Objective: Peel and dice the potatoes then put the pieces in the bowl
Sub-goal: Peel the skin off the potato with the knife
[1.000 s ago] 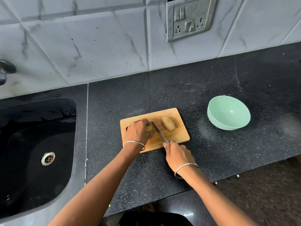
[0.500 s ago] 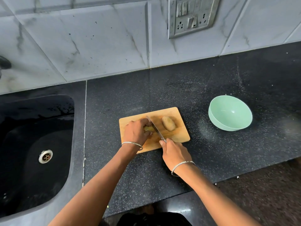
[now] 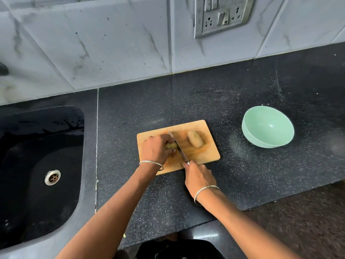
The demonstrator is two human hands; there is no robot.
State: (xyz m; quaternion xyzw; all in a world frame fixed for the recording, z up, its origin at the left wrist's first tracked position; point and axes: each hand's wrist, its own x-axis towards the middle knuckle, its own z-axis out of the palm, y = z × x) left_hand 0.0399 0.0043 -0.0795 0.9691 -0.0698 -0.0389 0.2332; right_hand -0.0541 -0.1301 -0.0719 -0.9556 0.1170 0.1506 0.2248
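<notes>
Worktop (image 3: 242, 184), black stone: cutting board (image 3: 201, 154) sits centre, near front edge; bowl (image 3: 268, 126) well to its rt, no pieces in it. On board's left half my left hand (image 3: 155, 149) is curled over the held potato (image 3: 170, 145), pinning it. At board's front edge my right hand (image 3: 198, 177) wraps the knife (image 3: 177, 145) handle. Blade runs front-to-back, against that potato's rt side. The second potato (image 3: 195, 139) lies rt of blade, skin on, long axis front-to-back. Judgement: next cut goes down beside my left fingertips, v. close.
</notes>
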